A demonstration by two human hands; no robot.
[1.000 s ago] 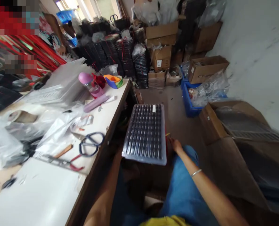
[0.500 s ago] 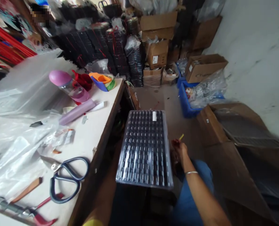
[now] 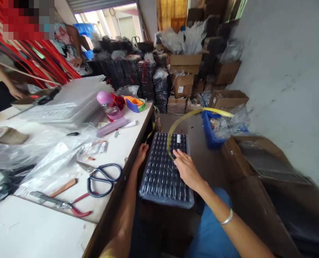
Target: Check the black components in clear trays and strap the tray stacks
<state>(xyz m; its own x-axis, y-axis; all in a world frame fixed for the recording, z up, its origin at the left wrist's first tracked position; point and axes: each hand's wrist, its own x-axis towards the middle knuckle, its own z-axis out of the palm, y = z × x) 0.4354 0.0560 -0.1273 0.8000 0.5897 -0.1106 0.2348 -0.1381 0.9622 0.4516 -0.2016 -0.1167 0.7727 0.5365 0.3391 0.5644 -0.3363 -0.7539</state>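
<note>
Yellow strap [image 3: 176, 124], plasticky looking, is pinched in the right hand [image 3: 186, 168], fingers bunched on it right over the black gridded tray [image 3: 159, 175]. From that hand it loops up and forward, then bends off to the right, free end pointing toward the blue bin [image 3: 209, 133] ahead. Left hand [image 3: 141, 154] is down by the tray's left edge, fingers closed on a yellow strip [image 3: 149, 135]; can't tell if it's the same piece. So the tray sits under the right hand and just right of the left one, white label [image 3: 178, 138] ahead of the right fingers. Worktable [image 3: 137, 123] is left of the left hand, with scissors [image 3: 105, 168] near its edge and red-handled pliers [image 3: 80, 212] closer to the wearer.
</note>
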